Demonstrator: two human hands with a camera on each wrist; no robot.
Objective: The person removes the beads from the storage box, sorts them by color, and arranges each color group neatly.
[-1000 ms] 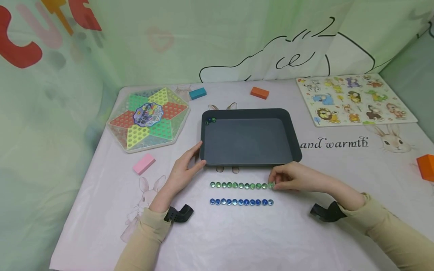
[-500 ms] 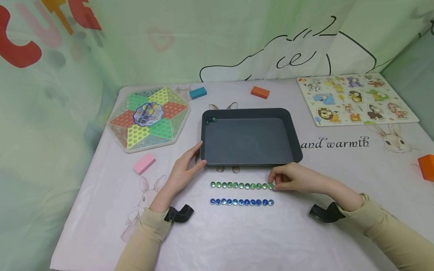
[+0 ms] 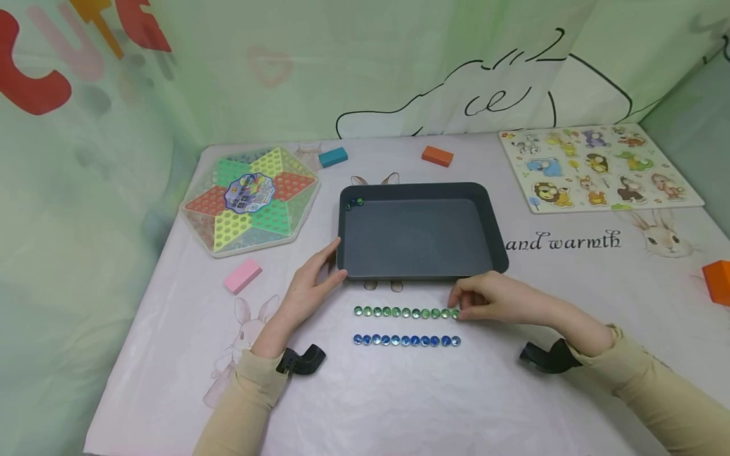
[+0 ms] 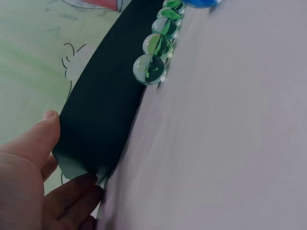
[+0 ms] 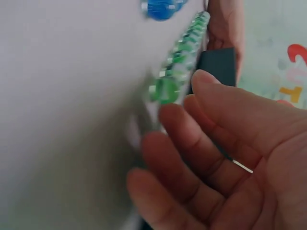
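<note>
My left hand [image 3: 310,285] rests at the near left corner of the dark grey tray [image 3: 422,277], thumb at the front side and fingers along the left. The left wrist view shows the thumb at the rim and the other fingers low against the corner. My right hand [image 3: 493,297] is at the right end of a row of green glass marbles [image 3: 406,312]. Its fingertips are right at the end green marble [image 5: 168,91], loosely bent, with nothing between thumb and fingers. A parallel row of blue marbles [image 3: 405,341] lies closer to me.
A few dark marbles [image 3: 355,202] sit in the tray's far left corner. A Chinese checkers board [image 3: 251,199] lies left, an animal puzzle board [image 3: 599,168] far right. Around them are pink [image 3: 243,275], teal [image 3: 333,157] and orange blocks [image 3: 437,156], plus an orange piece [image 3: 717,282] at right.
The right hand has shifted very slightly at the end of the green row, and the end marble now shows more fully beside its fingertips. The left hand and tray stay put.
</note>
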